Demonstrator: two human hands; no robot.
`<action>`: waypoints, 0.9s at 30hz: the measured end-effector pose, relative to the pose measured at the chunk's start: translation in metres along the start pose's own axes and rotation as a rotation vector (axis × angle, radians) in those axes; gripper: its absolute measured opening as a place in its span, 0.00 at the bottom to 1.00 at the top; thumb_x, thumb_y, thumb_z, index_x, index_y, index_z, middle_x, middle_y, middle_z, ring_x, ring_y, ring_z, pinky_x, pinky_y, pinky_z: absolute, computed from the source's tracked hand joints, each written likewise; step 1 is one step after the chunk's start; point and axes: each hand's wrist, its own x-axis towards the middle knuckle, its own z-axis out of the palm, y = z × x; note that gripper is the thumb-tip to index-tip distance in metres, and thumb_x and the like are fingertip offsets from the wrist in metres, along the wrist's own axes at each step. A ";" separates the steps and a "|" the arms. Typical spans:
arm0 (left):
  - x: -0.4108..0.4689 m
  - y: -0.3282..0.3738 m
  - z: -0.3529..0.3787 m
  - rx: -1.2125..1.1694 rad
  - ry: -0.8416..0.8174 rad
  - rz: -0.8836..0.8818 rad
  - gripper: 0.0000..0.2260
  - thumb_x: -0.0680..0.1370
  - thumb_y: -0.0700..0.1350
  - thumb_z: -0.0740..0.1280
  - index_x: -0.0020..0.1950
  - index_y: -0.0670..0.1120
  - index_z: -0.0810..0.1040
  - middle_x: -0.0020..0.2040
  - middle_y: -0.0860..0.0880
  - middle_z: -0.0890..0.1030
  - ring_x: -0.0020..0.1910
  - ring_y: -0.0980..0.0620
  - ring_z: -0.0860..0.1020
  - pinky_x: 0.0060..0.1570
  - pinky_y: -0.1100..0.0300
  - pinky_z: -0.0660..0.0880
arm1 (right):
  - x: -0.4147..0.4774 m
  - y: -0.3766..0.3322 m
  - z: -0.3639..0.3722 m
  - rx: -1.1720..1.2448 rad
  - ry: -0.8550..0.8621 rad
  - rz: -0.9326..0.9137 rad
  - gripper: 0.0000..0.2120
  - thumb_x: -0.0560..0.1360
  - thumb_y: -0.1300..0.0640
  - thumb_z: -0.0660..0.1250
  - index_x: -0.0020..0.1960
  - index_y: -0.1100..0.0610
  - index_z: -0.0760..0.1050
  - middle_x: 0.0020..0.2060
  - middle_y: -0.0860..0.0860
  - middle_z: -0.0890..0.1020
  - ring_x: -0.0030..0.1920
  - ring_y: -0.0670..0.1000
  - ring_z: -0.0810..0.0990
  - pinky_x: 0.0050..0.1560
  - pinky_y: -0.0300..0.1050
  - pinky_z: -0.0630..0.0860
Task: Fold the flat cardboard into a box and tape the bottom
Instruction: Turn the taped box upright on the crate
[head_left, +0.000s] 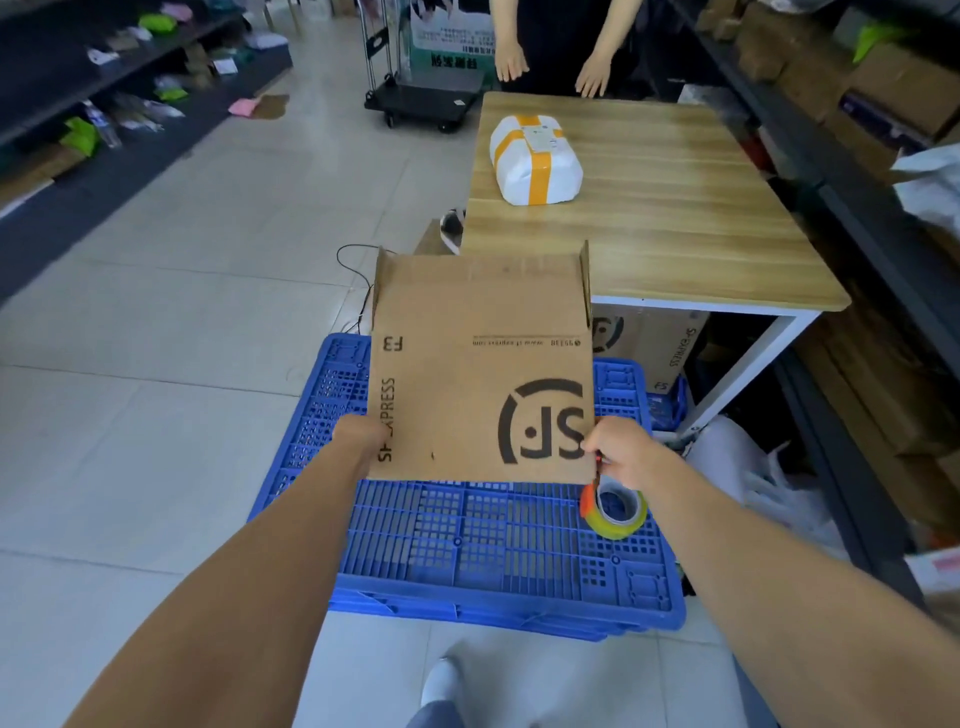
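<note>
Flat cardboard (480, 364) sits dead centre, held up over the blue crate (467, 545), printed face toward the camera, logo upside down, far-end flaps just starting to stand up at 11 and 1 o'clock. Not yet squared into a box; bottom untaped.

Left hand (358, 441) clamps the near-left edge at 9 o'clock of the sheet, fingers hidden behind the board. Right hand (621, 452) pinches the near-right corner at 4 o'clock and seems also to carry the tape roll (615, 506), which hangs just under it at 5 o'clock. Whether the roll hangs from a finger or from its tape end is unclear.

Risks from here:
- Right hand is doing two jobs. Pushing the sides apart could loosen the pinch, and the roll could drop onto the crate or the corner could slip.
- Only the near edge is held, so the sheet may twist or crease off its score lines when opened.
- The dangling roll could swing into the board and stick to it.
- The crate top is slotted and open, so it gives poor backing for pressing tape down; flaps may gap.

Table (675, 244) at 1 o'clock holds a wrapped parcel (535, 161), well apart. Another person's hands (592, 75) hover at the far table edge at 12 o'clock, clear of the work.
</note>
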 end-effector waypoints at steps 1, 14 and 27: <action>0.007 -0.012 0.001 0.017 -0.037 -0.030 0.05 0.78 0.34 0.60 0.48 0.36 0.76 0.50 0.40 0.79 0.48 0.42 0.78 0.50 0.50 0.76 | 0.001 0.010 0.003 -0.026 -0.001 0.046 0.16 0.75 0.74 0.58 0.61 0.65 0.73 0.59 0.60 0.79 0.57 0.59 0.78 0.59 0.56 0.76; 0.011 -0.056 0.009 0.017 -0.048 -0.036 0.18 0.74 0.38 0.68 0.61 0.35 0.69 0.54 0.39 0.79 0.50 0.40 0.80 0.50 0.43 0.79 | 0.003 0.051 0.022 0.076 -0.006 0.055 0.32 0.74 0.44 0.67 0.72 0.56 0.64 0.67 0.56 0.74 0.62 0.58 0.75 0.61 0.57 0.74; -0.011 -0.064 0.007 -0.095 0.137 0.270 0.12 0.76 0.28 0.60 0.52 0.43 0.67 0.50 0.45 0.75 0.40 0.52 0.74 0.39 0.57 0.73 | 0.005 0.056 0.020 0.490 0.245 -0.037 0.23 0.79 0.37 0.53 0.42 0.55 0.74 0.31 0.52 0.76 0.30 0.51 0.75 0.29 0.45 0.73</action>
